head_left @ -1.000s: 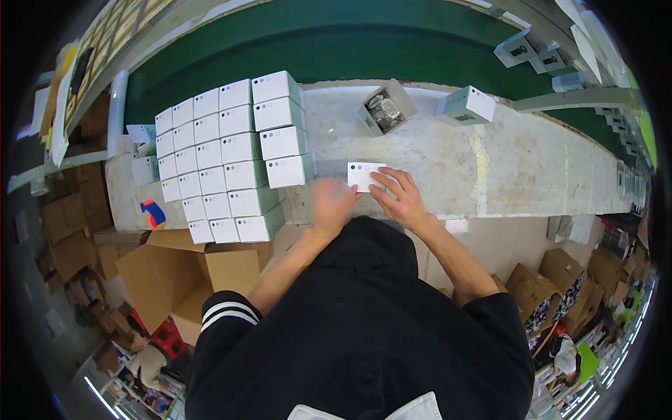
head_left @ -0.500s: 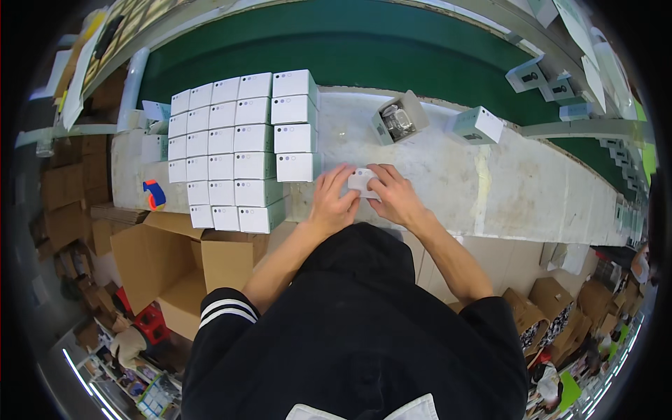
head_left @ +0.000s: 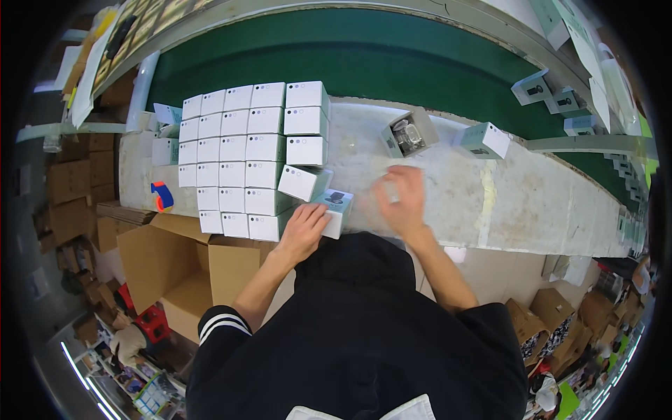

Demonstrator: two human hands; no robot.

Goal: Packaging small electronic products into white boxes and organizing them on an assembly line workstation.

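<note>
My left hand (head_left: 306, 229) is closed on the near left side of a small white and green carton (head_left: 337, 201), which has a dark picture on its upper face. That carton is beside the near right corner of a block of stacked white cartons (head_left: 233, 148). Touching it, one white carton (head_left: 299, 182) of the right column sits askew. My right hand (head_left: 402, 199) is raised over the table to the right, apart from the carton. Its fingers are smeared by motion, and whether anything is in them is unclear.
An open carton (head_left: 409, 134) with a clear-wrapped item inside stands at the table's far side, with a closed carton (head_left: 486, 141) to its right. A blue and orange tape dispenser (head_left: 162, 197) lies left. Below is an open brown box (head_left: 168, 262). A green belt (head_left: 392, 59) runs behind.
Both hands were together on a white carton at the middle. My left hand has moved left with it to the stack, and my right hand has come away. One stacked carton has turned askew.
</note>
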